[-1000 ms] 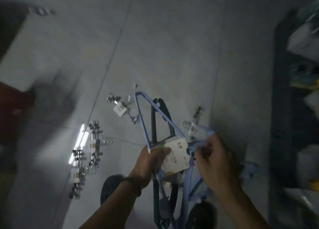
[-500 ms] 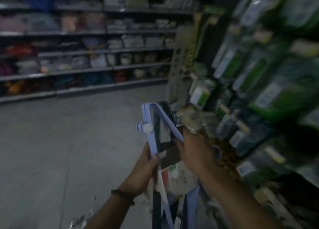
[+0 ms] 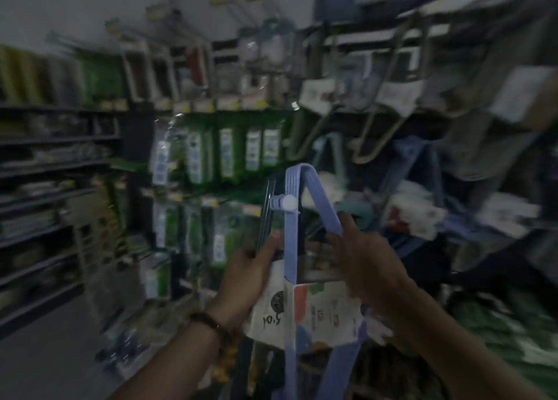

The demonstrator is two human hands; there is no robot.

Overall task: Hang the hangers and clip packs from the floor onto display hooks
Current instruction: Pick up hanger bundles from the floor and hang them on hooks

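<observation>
A bundle of lilac-blue plastic hangers [image 3: 291,227], wrapped in a white printed card label [image 3: 305,312], stands upright in front of me. A dark green hanger set [image 3: 265,212] sits behind its left side. My left hand [image 3: 250,276] grips the bundle's left edge at the label. My right hand [image 3: 359,260] holds the right arm of the blue hangers, fingers curled on it. The bundle's lower part runs out of the frame bottom. The view is dim and blurred.
A display wall faces me with green packaged goods [image 3: 232,158] on hooks in the middle. Hanger packs [image 3: 389,103] hang at the upper right. Dark shelves [image 3: 45,164] run along the left. Grey floor [image 3: 39,366] lies at the lower left.
My view has swung up from the floor, where clip packs lay, to the display wall. Both hands have kept hold of the hanger bundle and raised it toward the hooks.
</observation>
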